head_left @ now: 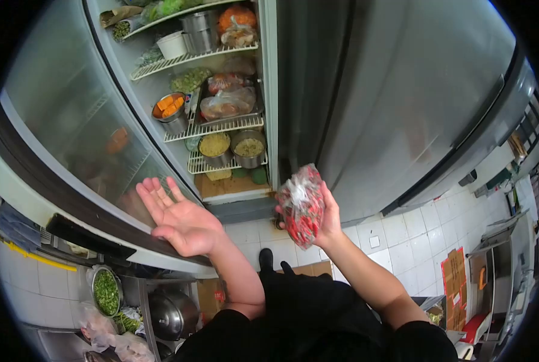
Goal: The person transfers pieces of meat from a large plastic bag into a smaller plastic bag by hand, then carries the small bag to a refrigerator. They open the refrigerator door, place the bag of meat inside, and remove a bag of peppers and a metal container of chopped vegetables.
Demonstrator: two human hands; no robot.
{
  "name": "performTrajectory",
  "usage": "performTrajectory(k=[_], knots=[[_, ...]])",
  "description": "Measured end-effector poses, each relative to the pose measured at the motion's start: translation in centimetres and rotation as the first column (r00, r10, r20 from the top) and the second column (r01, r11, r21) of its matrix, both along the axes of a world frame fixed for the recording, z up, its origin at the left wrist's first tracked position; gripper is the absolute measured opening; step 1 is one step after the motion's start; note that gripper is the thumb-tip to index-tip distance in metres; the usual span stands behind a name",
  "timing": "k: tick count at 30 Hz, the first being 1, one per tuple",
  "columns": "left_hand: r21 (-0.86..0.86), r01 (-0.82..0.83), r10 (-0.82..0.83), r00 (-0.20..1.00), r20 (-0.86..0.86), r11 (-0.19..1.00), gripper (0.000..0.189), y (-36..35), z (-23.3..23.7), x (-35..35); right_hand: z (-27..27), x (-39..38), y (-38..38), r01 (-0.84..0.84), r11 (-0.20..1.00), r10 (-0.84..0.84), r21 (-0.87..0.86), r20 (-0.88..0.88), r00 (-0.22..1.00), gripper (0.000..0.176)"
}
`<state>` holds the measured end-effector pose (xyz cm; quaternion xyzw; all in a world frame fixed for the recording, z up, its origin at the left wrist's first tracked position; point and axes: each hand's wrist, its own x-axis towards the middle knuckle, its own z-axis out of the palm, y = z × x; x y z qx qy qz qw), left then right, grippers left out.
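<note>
My right hand [330,218] grips a clear plastic bag of red chillies [303,211], held up in front of the fridge. Some green shows among the red through the plastic. My left hand [185,223] is palm up with its fingers stretched out and nothing in it, close by the glass fridge door [70,108], which stands ajar on the left. Behind both hands, the fridge's wire shelves [221,125] carry bagged food [228,102], a metal pot of orange chunks [172,108] and two metal pots with pale yellow contents [215,146].
A tall steel fridge door [420,90] rises on the right. At lower left are a bowl of chopped greens [106,292], a lidded steel pot [174,315] and plastic bags [97,326]. Flattened cardboard [454,283] leans at the right, beside the white tiled floor [402,238].
</note>
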<state>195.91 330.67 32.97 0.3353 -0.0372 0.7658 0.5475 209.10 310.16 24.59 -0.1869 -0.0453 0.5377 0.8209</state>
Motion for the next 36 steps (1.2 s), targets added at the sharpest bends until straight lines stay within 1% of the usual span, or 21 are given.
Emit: performTrajectory(k=[3,7,9,10,11,13,15,16,17,18,19,20,22,23,25,27,29,30,31,34,36], knots=[[-0.030,-0.008,0.010,0.997,0.075,1.000,0.091,0.7,0.3,-1.2,-0.4,0.9,-2.0,0.020,0.999,-0.021,0.031,0.042,0.999,0.074],[-0.066,-0.123,0.135,0.966,0.221,0.990,0.091,2.9,1.3,-3.1,-1.5,1.9,-4.6,-0.013,0.997,0.018,-0.077,0.066,0.998,0.074],[-0.160,-0.389,0.418,0.878,0.233,0.907,0.083,4.8,2.5,-2.0,-2.9,2.0,-5.0,-0.022,0.992,0.030,-0.123,0.063,0.998,0.079],[-0.168,-0.475,0.503,0.821,0.270,0.864,0.073,6.8,2.4,-1.6,-3.5,2.1,-4.7,-0.025,0.984,0.035,-0.175,0.055,0.998,0.083],[-0.167,-0.480,0.509,0.812,0.286,0.861,0.073,8.3,2.7,-0.7,-3.8,2.1,-4.1,-0.026,0.982,0.044,-0.185,0.093,0.995,0.084],[0.031,-0.420,0.392,0.870,0.299,0.907,0.063,12.2,4.2,2.1,-4.0,2.3,-2.5,-0.003,0.978,0.029,-0.211,0.118,0.993,0.086],[0.306,-0.322,0.326,0.945,0.040,0.896,0.052,16.1,6.6,7.2,-3.5,3.2,-0.2,0.000,0.985,0.024,-0.173,0.138,0.990,0.087],[0.310,-0.258,0.328,0.923,-0.201,0.915,0.050,18.4,8.0,9.8,-3.2,3.6,1.1,0.005,0.989,0.016,-0.146,0.142,0.990,0.089],[0.297,-0.196,0.314,0.847,-0.430,0.935,0.048,20.8,9.4,12.2,-2.7,4.0,2.5,0.003,0.990,0.018,-0.140,0.147,0.989,0.089],[0.428,-0.246,0.454,0.741,-0.495,0.869,0.045,23.4,10.9,14.4,-2.2,4.5,3.9,0.036,0.991,-0.024,-0.128,0.100,0.995,0.090],[0.554,-0.271,0.585,0.612,-0.532,0.787,0.042,26.0,12.3,16.3,-1.8,4.9,5.4,0.070,0.990,-0.064,-0.120,0.051,0.997,0.091],[0.555,-0.275,0.588,0.613,-0.528,0.785,0.042,28.7,13.0,18.0,-2.0,5.3,6.8,0.086,0.994,-0.083,-0.067,0.045,0.996,0.093],[0.673,-0.301,0.729,0.410,-0.548,0.676,0.043,33.5,13.7,20.6,-0.8,5.7,9.3,0.087,0.995,-0.086,-0.049,0.023,0.996,0.093],[0.673,-0.304,0.730,0.413,-0.545,0.674,0.043,35.3,13.6,20.9,-0.3,5.8,10.5,0.090,0.995,-0.090,-0.034,-0.005,0.996,0.093],[0.677,-0.041,0.649,0.333,-0.684,0.735,0.043,37.5,14.2,21.1,-0.3,6.0,12.6,0.090,0.996,-0.090,0.005,0.000,0.996,0.092],[0.631,-0.013,0.598,0.335,-0.728,0.776,0.037,38.4,13.7,21.3,-0.5,6.2,14.0,0.105,0.993,-0.103,-0.060,0.040,0.994,0.091],[0.610,-0.055,0.560,0.469,-0.683,0.791,0.032,39.5,12.5,22.0,-0.5,6.3,15.3,0.101,0.993,-0.097,-0.059,0.054,0.994,0.089],[0.571,-0.023,0.509,0.486,-0.711,0.820,0.030,38.8,13.0,21.3,-0.6,6.4,15.6,0.079,0.996,-0.079,-0.029,0.002,0.997,0.088],[0.570,-0.028,0.509,0.486,-0.710,0.821,0.030,38.6,13.1,21.0,-0.6,6.5,16.0,0.056,0.998,-0.056,0.001,-0.049,0.997,0.086],[0.683,-0.156,0.648,0.517,-0.559,0.714,0.030,39.2,12.9,20.8,-0.6,6.6,16.6,0.063,0.996,-0.063,-0.064,0.004,0.998,0.086],[0.661,-0.161,0.636,0.506,-0.583,0.733,0.031,39.6,12.8,20.6,-0.5,6.6,17.0,0.078,0.992,-0.075,-0.096,0.042,0.996,0.086]])
